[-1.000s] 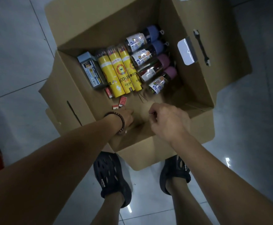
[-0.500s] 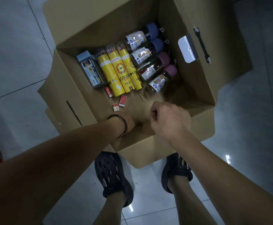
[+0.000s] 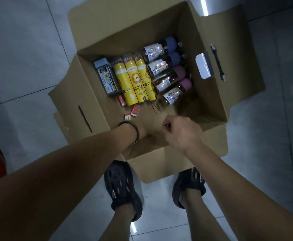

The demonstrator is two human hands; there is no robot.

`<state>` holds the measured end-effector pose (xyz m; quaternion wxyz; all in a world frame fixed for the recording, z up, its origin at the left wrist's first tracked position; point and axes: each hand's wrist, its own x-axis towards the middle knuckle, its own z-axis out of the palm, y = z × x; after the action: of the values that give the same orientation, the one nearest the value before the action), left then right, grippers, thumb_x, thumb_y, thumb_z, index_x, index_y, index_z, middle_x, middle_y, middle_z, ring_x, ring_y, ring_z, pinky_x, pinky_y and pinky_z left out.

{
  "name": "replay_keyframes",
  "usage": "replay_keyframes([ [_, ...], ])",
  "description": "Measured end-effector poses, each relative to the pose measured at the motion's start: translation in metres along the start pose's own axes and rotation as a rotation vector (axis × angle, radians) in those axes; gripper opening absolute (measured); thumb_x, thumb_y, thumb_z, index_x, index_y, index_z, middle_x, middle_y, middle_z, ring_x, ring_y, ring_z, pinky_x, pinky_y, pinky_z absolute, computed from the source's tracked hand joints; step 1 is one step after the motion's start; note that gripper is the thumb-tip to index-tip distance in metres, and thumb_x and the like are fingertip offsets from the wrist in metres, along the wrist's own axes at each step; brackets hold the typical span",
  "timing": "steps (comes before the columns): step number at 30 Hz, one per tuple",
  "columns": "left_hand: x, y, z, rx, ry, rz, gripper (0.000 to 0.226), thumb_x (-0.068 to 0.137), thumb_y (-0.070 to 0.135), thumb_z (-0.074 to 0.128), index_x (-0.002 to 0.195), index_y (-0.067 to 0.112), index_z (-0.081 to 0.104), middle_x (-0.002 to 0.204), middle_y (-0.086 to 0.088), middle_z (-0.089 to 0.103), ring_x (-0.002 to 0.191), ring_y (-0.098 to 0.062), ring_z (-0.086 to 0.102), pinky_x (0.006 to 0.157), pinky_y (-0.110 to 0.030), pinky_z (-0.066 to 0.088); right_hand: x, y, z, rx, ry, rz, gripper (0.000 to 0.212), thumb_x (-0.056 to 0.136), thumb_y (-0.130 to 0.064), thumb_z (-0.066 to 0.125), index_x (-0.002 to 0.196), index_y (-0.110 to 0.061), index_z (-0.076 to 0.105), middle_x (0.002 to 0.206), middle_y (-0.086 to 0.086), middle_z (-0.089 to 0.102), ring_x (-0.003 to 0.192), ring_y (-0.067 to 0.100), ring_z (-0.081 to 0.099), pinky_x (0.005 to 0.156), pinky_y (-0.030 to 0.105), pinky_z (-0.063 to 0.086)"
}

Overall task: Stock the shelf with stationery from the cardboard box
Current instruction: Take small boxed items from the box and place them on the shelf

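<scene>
The cardboard box (image 3: 203, 94) stood open on the tiled floor (image 3: 29, 49) at my feet. Inside, three yellow pencil tubes (image 3: 131, 80) lay side by side between a grey case (image 3: 107, 79) and four capped jars (image 3: 161, 66). My left hand (image 3: 141, 129) dipped behind the near wall, so I cannot tell how its fingers lay. My right hand (image 3: 182, 134) hovered above that wall, fingers (image 3: 167, 125) curled, thumb pressed to forefinger.

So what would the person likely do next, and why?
Probably reach the left hand forward to pick up the small erasers: they lie loose on the floor of the cardboard box just ahead of it, while the right hand is curled near the front wall.
</scene>
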<state>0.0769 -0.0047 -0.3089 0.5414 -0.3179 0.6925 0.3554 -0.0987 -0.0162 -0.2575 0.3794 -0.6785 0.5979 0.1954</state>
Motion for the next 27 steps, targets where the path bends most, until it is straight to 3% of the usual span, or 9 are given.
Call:
replay_keyframes([
  [4,-0.061,-0.013,0.010,-0.885,0.397,-0.106,0.038,0.099,0.020,0.068,0.136,0.014,0.062,0.128,-0.006,0.065,0.111,-0.025,0.066,0.089,-0.033,0.055,-0.017,-0.018,-0.024,0.491,0.076,0.068,0.009,0.096,-0.024,0.070,0.100,-0.027,0.077,0.087,-0.007,0.074,0.079,0.013,0.068,0.080,0.028,0.054],
  [6,-0.121,-0.010,0.015,-1.498,0.609,-0.144,0.033,0.098,0.016,0.070,0.131,0.018,0.065,0.108,-0.003,0.068,0.083,-0.018,0.071,0.070,-0.029,0.059,-0.044,-0.038,-0.051,0.651,0.137,0.060,0.006,0.092,-0.023,0.074,0.096,-0.025,0.077,0.081,-0.008,0.073,0.076,0.010,0.067,0.078,0.028,0.052],
  [8,-0.195,0.002,0.017,-1.982,0.753,-0.089,0.024,0.099,0.010,0.069,0.123,0.014,0.069,0.090,-0.010,0.072,0.066,-0.017,0.071,0.062,-0.027,0.060,-0.080,-0.066,-0.088,0.765,0.119,0.012,0.009,0.087,-0.030,0.078,0.096,-0.029,0.077,0.083,-0.008,0.074,0.080,0.012,0.070,0.082,0.036,0.058],
  [10,-0.268,0.011,0.018,-2.393,0.857,0.015,0.022,0.100,0.004,0.066,0.122,0.002,0.067,0.090,-0.020,0.069,0.069,-0.020,0.070,0.064,-0.029,0.061,-0.121,-0.101,-0.132,0.848,0.067,-0.091,0.013,0.086,-0.033,0.081,0.098,-0.032,0.077,0.086,-0.008,0.074,0.084,0.017,0.071,0.083,0.045,0.060],
  [12,-0.340,0.013,0.018,-2.677,0.884,0.105,0.022,0.101,0.005,0.063,0.123,-0.001,0.065,0.097,-0.023,0.070,0.076,-0.025,0.070,0.068,-0.032,0.061,-0.165,-0.143,-0.180,0.872,0.027,-0.201,0.014,0.089,-0.022,0.083,0.100,-0.030,0.078,0.088,-0.004,0.075,0.084,0.017,0.071,0.081,0.044,0.060],
  [16,-0.494,0.012,0.014,-2.759,1.025,0.298,0.025,0.102,0.005,0.062,0.126,-0.002,0.059,0.100,-0.020,0.074,0.081,-0.025,0.070,0.071,-0.034,0.061,-0.261,-0.238,-0.271,0.796,-0.027,-0.367,0.025,0.088,-0.011,0.083,0.107,-0.029,0.080,0.093,-0.001,0.078,0.088,0.019,0.073,0.080,0.036,0.061],
  [21,-0.689,0.013,0.035,-2.629,1.411,0.352,0.035,0.091,0.014,0.072,0.122,0.004,0.061,0.110,-0.021,0.075,0.089,-0.024,0.072,0.074,-0.034,0.060,-0.378,-0.350,-0.365,0.752,-0.038,-0.569,0.033,0.082,-0.011,0.090,0.109,-0.027,0.079,0.094,0.003,0.080,0.088,0.025,0.077,0.083,0.053,0.063],
  [24,-0.791,0.031,0.067,-2.577,1.579,0.371,0.047,0.086,0.018,0.073,0.127,0.000,0.060,0.107,-0.020,0.073,0.085,-0.022,0.070,0.069,-0.032,0.057,-0.459,-0.409,-0.403,0.710,-0.053,-0.702,0.030,0.078,-0.018,0.093,0.104,-0.027,0.080,0.094,0.001,0.081,0.090,0.025,0.078,0.085,0.057,0.063],
  [27,-0.872,0.061,0.113,-2.559,1.761,0.405,0.040,0.087,0.013,0.080,0.120,0.001,0.061,0.103,-0.020,0.069,0.079,-0.019,0.065,0.067,-0.031,0.053,-0.543,-0.463,-0.418,0.656,-0.108,-0.833,0.029,0.076,-0.022,0.095,0.100,-0.029,0.081,0.092,0.000,0.081,0.088,0.026,0.078,0.083,0.057,0.062],
])
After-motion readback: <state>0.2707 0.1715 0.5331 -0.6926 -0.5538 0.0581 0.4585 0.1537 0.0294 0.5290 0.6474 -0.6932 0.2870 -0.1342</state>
